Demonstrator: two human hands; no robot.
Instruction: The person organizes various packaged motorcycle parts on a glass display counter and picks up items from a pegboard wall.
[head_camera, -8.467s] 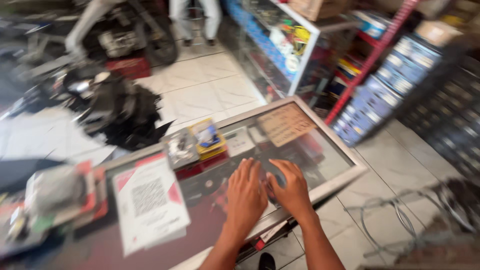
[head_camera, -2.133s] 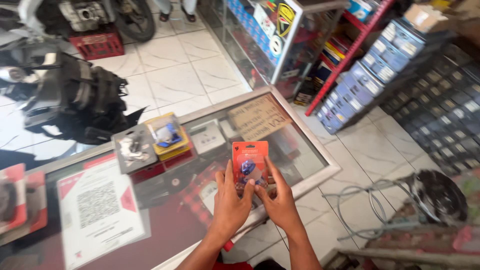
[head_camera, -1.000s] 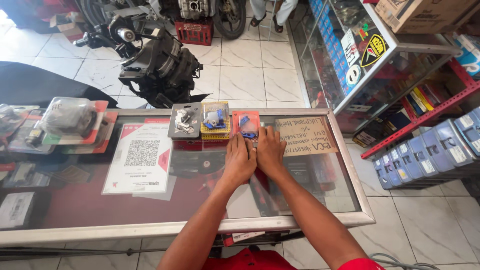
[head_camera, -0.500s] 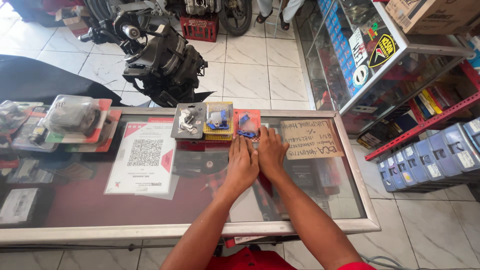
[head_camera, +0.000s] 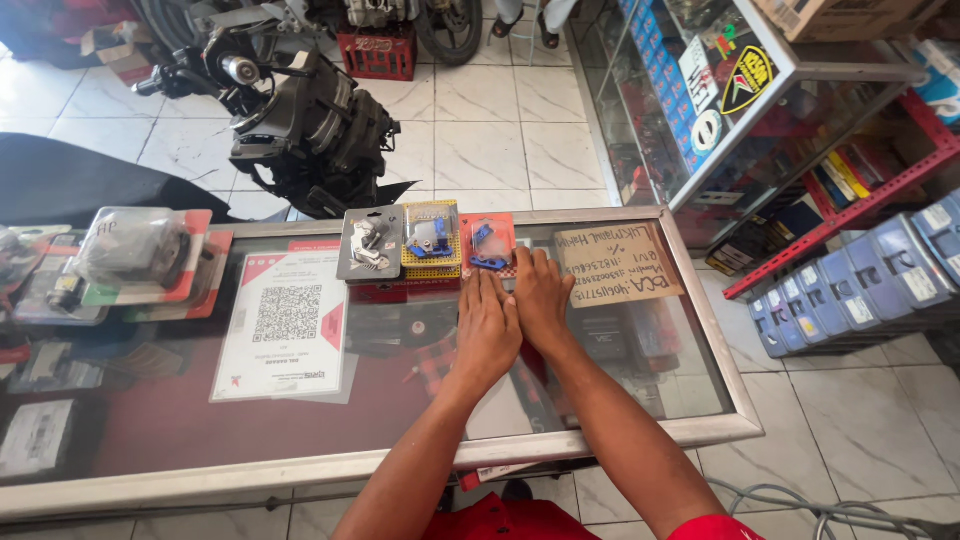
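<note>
The head view looks down on a glass counter (head_camera: 620, 400) with a metal frame. The left hand (head_camera: 487, 325) lies flat on the glass, palm down, fingers straight and close together, gripping nothing. The right hand (head_camera: 541, 300) lies flat just beside it, the two touching along their inner edges; its fingers are also stretched out, and its fingertips (head_camera: 527, 262) reach the lower edge of a red packet (head_camera: 487, 240) that holds a small blue part. Neither hand closes around the packet; it rests on the glass at the far edge of the counter.

Left of the red packet sit a yellow packet (head_camera: 432, 236) with another blue part and a grey packet (head_camera: 369, 243) with metal pieces, the three in a row, edges touching or nearly so. A brown cardboard sign (head_camera: 620, 265) lies to the right, a white printed sheet (head_camera: 287, 325) to the left, and wrapped goods on red cards (head_camera: 140, 255) farther left. Beyond the counter, a dark motorcycle (head_camera: 300, 120) stands on a white tiled floor (head_camera: 490, 130). A glass showcase (head_camera: 700, 90) and red shelves (head_camera: 850, 200) of boxes fill the right side.
</note>
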